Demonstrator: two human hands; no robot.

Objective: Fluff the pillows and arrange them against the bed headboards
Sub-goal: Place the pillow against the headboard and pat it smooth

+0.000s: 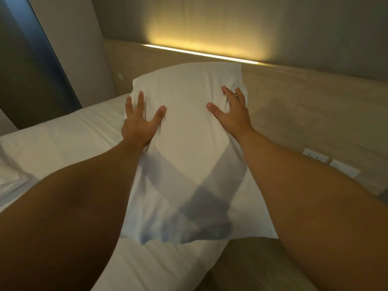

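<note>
Both arms reach up the middle of the frame, and the white pillow (184,131) stands on end at centre, its top edge in front of the beige headboard (304,106). The left hand (139,122) presses the pillow's left side, fingers spread, thumb digging into the cloth and bunching it. The right hand (233,110) mirrors it on the right side, fingers splayed, thumb pinching in a fold. So both hands are clamped on the pillow, squeezing it from either flank. Its lower end rests on the white bed (63,139), crossed by the arms' shadows. A warm light strip (201,53) glows along the headboard's top, upper centre. Wall sockets (315,156) sit on the headboard at the right edge. Another bit of white bedding (10,177) shows at far left.
</note>
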